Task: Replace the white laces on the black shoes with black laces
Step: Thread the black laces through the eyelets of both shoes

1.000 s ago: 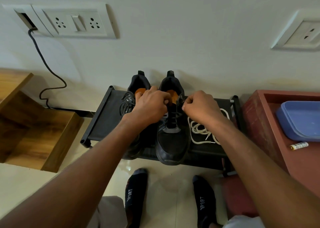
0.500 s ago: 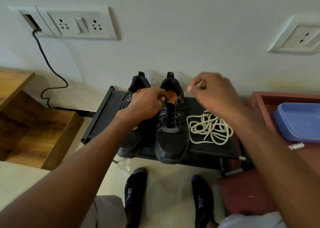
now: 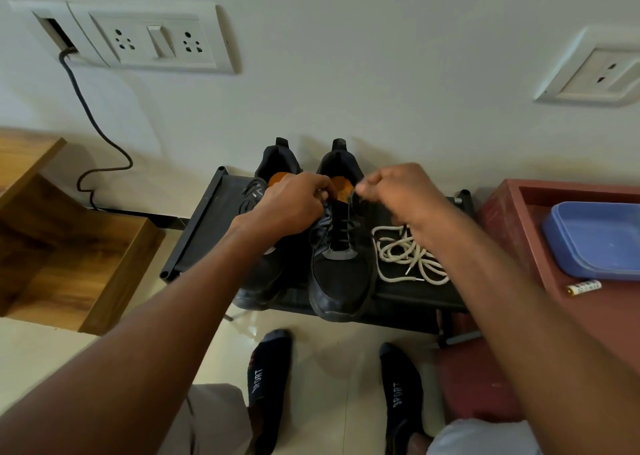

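Two black shoes with orange insoles stand side by side on a low black rack (image 3: 194, 236), toes toward me. The right shoe (image 3: 341, 274) carries a black lace (image 3: 341, 228) through its eyelets. My left hand (image 3: 294, 205) grips the top of that shoe at its tongue, covering much of the left shoe (image 3: 263, 278). My right hand (image 3: 398, 195) pinches the black lace's end just above the shoe's top right eyelets. A loose pile of white laces (image 3: 405, 257) lies on the rack to the right of the shoes, partly under my right forearm.
A red-brown cabinet (image 3: 509, 219) at right holds a blue lid-like tray (image 3: 595, 240) and a small battery (image 3: 585, 286). A wooden step (image 3: 69, 247) stands at left. A black cable (image 3: 93, 125) hangs down the wall from a socket panel (image 3: 149, 39). My socked feet (image 3: 270, 382) stand below the rack.
My right hand swung up and out to the right, pulling the black lace, then came back down to the top of the right shoe. My left hand stayed on the shoe.
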### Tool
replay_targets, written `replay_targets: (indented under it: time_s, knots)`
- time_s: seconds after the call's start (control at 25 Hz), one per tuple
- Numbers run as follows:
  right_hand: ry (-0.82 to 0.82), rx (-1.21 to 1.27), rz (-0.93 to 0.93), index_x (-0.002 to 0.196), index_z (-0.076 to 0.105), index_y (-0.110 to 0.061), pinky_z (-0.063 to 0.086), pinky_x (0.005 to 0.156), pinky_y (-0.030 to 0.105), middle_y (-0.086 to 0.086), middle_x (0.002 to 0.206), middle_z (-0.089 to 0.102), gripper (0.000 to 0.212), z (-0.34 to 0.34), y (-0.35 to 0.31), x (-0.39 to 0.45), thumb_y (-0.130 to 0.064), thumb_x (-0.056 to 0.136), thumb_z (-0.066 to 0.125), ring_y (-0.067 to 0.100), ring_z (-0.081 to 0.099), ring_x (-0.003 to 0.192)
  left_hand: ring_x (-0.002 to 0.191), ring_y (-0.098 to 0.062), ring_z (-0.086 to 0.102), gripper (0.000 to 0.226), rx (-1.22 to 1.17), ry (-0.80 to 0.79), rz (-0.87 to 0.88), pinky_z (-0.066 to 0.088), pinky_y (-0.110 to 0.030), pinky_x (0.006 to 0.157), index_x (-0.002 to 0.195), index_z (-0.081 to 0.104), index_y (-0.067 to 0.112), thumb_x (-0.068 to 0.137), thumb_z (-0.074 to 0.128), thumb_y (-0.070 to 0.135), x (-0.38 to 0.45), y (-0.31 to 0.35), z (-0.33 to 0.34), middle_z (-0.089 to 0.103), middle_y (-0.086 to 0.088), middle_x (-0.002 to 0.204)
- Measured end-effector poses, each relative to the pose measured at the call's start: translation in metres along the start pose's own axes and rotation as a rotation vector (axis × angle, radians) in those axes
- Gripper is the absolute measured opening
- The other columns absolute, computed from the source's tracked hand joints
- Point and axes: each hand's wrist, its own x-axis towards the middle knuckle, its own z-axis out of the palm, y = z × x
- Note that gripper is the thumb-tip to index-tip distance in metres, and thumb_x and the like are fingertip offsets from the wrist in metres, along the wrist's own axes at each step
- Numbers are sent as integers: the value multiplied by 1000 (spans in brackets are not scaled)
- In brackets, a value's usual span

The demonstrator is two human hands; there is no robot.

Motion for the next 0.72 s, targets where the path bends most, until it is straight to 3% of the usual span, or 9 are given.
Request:
replay_targets:
  time_s: [0.12, 0.2, 0.28, 0.36, 0.44, 0.56, 0.72]
  knots:
    - [-71, 866, -177, 95, 64, -21, 29, 49, 20, 4, 110, 73, 5, -24, -30, -13, -21, 100, 64, 6, 44, 62, 63, -19, 60, 27, -43, -40, 11, 44, -30, 54, 117, 71, 32, 108, 49, 18, -4, -1, -4, 64, 3, 77]
    - [-56, 1045, -292, 93, 61, -25, 23, 48, 21, 0, 97, 72, 8, -35, -39, -17, -25, 101, 63, 6, 41, 56, 67, -19, 64, 27, -77, -66, 20, 47, -29, 56, 121, 70, 30, 108, 49, 19, -5, -2, -6, 69, 0, 80]
    - [82, 738, -280, 99, 68, -21, 23, 48, 21, -3, 83, 67, 5, -36, -36, -19, -26, 100, 68, 5, 40, 52, 68, -15, 64, 24, -88, -79, 17, 44, -26, 57, 122, 68, 31, 108, 51, 22, -5, -1, -6, 70, 2, 81]
    - [179, -24, -260, 105, 76, -21, 38, 57, 22, -7, 83, 68, 13, -26, -19, -13, -31, 97, 73, 0, 51, 57, 71, -11, 62, 23, -76, -88, 26, 39, -21, 58, 126, 66, 31, 106, 56, 23, -5, -1, -7, 69, 3, 86]
    - [121, -598, -202, 102, 77, -23, 52, 73, 29, -5, 89, 72, 19, -6, 3, -5, -39, 93, 77, 7, 66, 74, 77, -12, 63, 28, -62, -83, 38, 39, -21, 60, 131, 63, 29, 103, 62, 24, -3, 0, -5, 65, 4, 89]
    - [52, -773, -124, 98, 71, -18, 55, 70, 35, 1, 85, 69, 28, 19, 19, 3, -40, 86, 83, 24, 69, 81, 83, -18, 67, 38, -50, -56, 33, 42, -23, 60, 137, 59, 25, 100, 66, 21, -2, 0, -4, 64, 3, 92]
    - [70, -788, -155, 93, 72, -22, 51, 67, 34, 0, 84, 68, 16, 21, 20, 6, -34, 88, 81, 22, 66, 80, 86, -21, 69, 47, -67, -57, 34, 52, -27, 66, 142, 54, 20, 98, 69, 18, -4, -2, -3, 66, -2, 97]
